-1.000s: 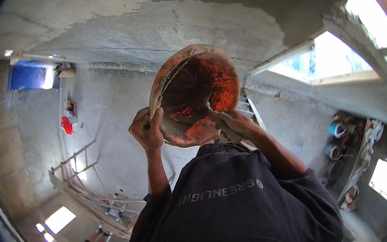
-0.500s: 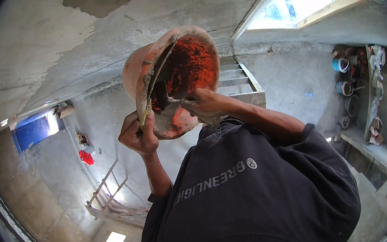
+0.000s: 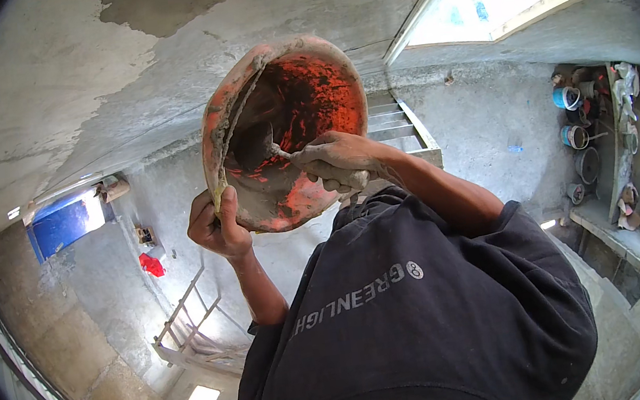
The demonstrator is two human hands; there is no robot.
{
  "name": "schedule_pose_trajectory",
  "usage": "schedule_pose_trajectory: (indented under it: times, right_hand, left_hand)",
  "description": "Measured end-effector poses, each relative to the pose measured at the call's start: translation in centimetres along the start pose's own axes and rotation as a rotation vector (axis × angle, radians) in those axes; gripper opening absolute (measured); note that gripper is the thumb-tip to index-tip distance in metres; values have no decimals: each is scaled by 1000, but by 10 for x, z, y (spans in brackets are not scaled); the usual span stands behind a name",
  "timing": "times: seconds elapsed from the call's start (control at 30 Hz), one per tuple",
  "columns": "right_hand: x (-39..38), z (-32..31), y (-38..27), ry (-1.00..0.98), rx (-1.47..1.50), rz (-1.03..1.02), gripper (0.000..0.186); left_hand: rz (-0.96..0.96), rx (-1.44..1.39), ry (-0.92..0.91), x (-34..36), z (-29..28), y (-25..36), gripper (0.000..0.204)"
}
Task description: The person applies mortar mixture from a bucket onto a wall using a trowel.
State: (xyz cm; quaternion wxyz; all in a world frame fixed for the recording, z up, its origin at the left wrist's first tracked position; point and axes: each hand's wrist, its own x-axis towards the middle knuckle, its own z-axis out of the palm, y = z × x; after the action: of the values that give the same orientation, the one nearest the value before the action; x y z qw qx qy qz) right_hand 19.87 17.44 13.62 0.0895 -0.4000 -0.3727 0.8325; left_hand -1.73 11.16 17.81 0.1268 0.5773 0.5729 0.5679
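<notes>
A mortar-caked orange bucket (image 3: pixel 326 87) is tilted with its mouth toward me, its inside streaked with grey mortar. My left hand (image 3: pixel 218 227) pinches the near left part of its rim, the thumb over the edge. In my right hand (image 3: pixel 338 164) is a trowel (image 3: pixel 257 145), fingers wrapped round its handle. Its mortar-coated blade lies inside the bucket, over the shadowed left part of the inner wall. How much mortar is left at the bottom cannot be made out.
A wooden ladder-like frame (image 3: pixel 424 135) stands just beyond the bucket. Ahead rises a grey wall (image 3: pixel 79 62) with a darker damp patch. Several buckets (image 3: pixel 573 137) line the right side, near a ledge (image 3: pixel 604 237). Another wooden frame (image 3: pixel 183 321) is at lower left.
The bucket's mouth has turned more toward me, and its near rim has shifted left with my left hand. The trowel blade shows more clearly inside; my right hand has moved slightly right.
</notes>
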Motion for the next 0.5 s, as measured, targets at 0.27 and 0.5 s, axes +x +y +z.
schedule_pose_trajectory:
  times: [0.27, 0.5]
  right_hand:
    - [7, 4, 16, 16, 27, -41, 42]
    - [7, 5, 18, 71, -55, -118, 45]
  left_hand:
    - [-33, -2, 37, -1, -4, -3, 13]
    - [-75, -5, 54, -2, -4, -6, 13]
